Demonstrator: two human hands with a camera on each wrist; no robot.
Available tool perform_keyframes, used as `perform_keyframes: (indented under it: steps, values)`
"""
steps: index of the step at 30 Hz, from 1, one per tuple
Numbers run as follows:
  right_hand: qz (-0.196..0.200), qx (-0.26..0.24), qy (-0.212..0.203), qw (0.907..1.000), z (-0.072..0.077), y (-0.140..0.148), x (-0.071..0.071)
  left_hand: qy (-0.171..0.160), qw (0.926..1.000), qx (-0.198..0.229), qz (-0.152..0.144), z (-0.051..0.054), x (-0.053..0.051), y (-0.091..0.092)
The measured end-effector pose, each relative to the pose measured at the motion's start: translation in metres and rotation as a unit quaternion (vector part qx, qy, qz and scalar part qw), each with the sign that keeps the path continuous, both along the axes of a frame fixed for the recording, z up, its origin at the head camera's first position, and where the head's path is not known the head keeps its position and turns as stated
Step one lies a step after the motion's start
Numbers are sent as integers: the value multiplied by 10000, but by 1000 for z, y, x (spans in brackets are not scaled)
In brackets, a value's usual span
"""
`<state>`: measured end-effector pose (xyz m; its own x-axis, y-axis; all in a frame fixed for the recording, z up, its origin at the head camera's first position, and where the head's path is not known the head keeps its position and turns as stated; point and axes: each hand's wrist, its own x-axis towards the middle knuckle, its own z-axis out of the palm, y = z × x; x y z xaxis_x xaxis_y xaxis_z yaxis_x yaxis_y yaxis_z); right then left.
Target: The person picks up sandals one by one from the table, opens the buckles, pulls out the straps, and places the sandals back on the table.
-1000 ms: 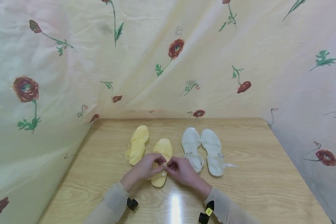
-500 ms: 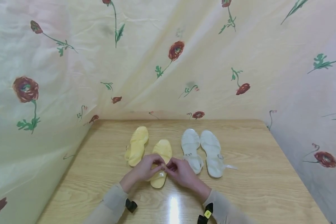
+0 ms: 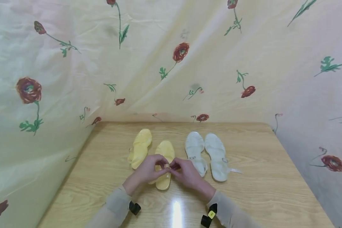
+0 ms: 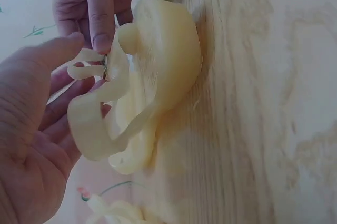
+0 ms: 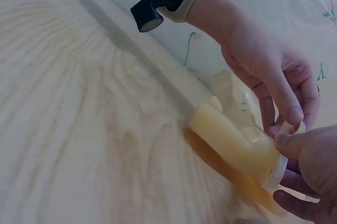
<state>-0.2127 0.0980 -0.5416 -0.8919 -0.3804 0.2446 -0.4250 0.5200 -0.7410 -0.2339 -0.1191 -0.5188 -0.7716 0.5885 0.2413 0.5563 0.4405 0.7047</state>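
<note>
Both hands meet over the nearer yellow sandal (image 3: 165, 150), which lies on the table. My left hand (image 3: 149, 169) pinches the looped strap (image 4: 87, 124) at a small metal buckle (image 4: 105, 67), seen in the left wrist view. From the other side my right hand (image 3: 186, 173) pinches the strap by the buckle, its thumb and fingertips almost touching the left ones. In the right wrist view the sandal (image 5: 231, 142) sits under the fingers, and the strap end is partly hidden by them.
A second yellow sandal (image 3: 141, 142) lies to the left. Two white sandals (image 3: 194, 144) stand side by side to the right, one with its strap (image 3: 235, 170) stretched outward. Flowered cloth (image 3: 148, 63) hangs behind the wooden table (image 3: 262, 158) and along its sides.
The hands have shifted only slightly at the strap, and the buckle piece between the fingertips shows more upright. The other sandals have not moved.
</note>
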Motion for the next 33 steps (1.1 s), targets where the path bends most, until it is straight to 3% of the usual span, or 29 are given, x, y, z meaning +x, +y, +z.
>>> perform_keyframes:
  steps: [6,11,19,28,33]
  values:
    - [35,-5,-48,10000,3,2,-7,49,9994,-139,309,2,-2,2]
    - [-92,-79,-114,9999,2,-1,-8,-46,9990,173,416,-2,-3,-1]
    - [-420,-370,-352,9978,-5,-8,-4,-504,9930,717,794,-9,-2,-3]
    - [-356,-382,-51,9986,-10,-9,-2,109,9987,242,441,-5,0,0]
    - [-348,-364,27,9987,-11,-9,0,50,9982,248,547,-4,1,0]
